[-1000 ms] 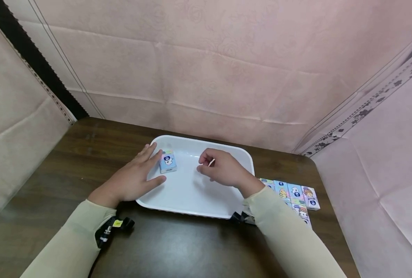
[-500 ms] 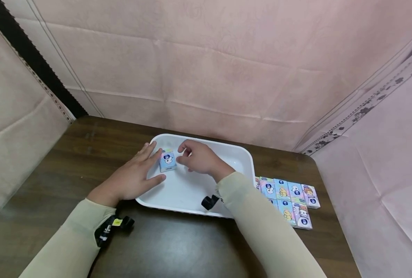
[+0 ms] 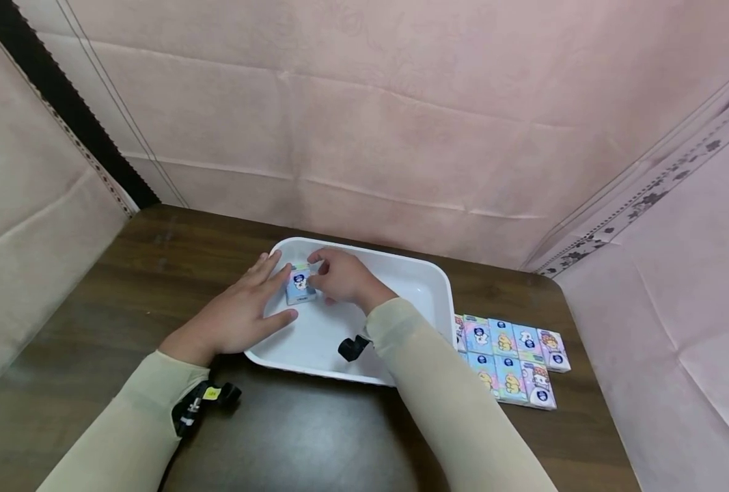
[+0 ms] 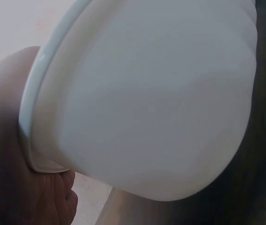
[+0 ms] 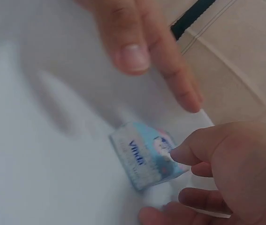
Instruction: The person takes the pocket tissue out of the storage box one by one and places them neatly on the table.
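Note:
A small blue Vinda tissue pack (image 3: 300, 287) lies at the left inside a white tray (image 3: 321, 359). My left hand (image 3: 235, 314) rests over the tray's left rim with fingers spread, its index fingertip close to the pack's left edge. From the right, my right hand (image 3: 346, 277) reaches the pack with bent fingers. In the right wrist view its thumb (image 5: 198, 145) overlaps the printed face of the pack, and other fingers are partly hidden behind. The left wrist view shows mostly the tray's outer wall (image 4: 156, 103), with part of the left hand at its rim.
To the right of the tray, several more tissue packs (image 3: 505, 342) lie in two rows on the dark wooden table (image 3: 266, 437). Pale pink cloth (image 3: 370, 137) hangs behind and at the sides. Each sleeve carries a wrist camera, the right one (image 3: 353, 348) above the tray.
My right hand has moved left across the tray up to the tissue pack. The left hand and the pack have stayed in place. More packs on the right show past the sleeve.

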Available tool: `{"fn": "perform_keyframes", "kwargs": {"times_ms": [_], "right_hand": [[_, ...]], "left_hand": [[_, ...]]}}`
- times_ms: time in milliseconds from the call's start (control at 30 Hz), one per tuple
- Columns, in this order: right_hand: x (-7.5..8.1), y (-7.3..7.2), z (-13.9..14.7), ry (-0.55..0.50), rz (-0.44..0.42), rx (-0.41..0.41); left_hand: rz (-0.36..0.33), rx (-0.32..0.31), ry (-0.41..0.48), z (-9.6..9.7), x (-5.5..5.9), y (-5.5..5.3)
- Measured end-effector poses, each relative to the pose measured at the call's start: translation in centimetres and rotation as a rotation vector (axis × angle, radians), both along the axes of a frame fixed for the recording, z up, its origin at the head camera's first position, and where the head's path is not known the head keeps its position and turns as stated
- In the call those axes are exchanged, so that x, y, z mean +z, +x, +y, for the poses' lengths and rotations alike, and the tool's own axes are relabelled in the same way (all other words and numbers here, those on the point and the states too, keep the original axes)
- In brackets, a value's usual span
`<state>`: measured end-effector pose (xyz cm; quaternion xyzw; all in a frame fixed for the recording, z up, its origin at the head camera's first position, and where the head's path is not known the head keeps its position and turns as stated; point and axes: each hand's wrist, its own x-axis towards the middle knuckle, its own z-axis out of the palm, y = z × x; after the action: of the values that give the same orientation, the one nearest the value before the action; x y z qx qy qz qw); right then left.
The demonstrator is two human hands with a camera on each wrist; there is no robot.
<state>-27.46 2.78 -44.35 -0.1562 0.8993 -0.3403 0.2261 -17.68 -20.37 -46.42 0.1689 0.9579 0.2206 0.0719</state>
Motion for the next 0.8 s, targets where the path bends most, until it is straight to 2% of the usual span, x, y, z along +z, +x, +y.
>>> {"fn": "perform_keyframes", "kwargs": {"times_ms": [533,800], "right_hand": [[-1.7,-0.3,-0.8,0.04,0.105,0.127],[-1.5,-0.1,-0.7,0.001,0.057,0.105]], "left_hand": [[0.015,0.0,0.007,0.2,0.4,0.3],[0.01,0.002,0.017,0.2,0.3,0.3]]}}
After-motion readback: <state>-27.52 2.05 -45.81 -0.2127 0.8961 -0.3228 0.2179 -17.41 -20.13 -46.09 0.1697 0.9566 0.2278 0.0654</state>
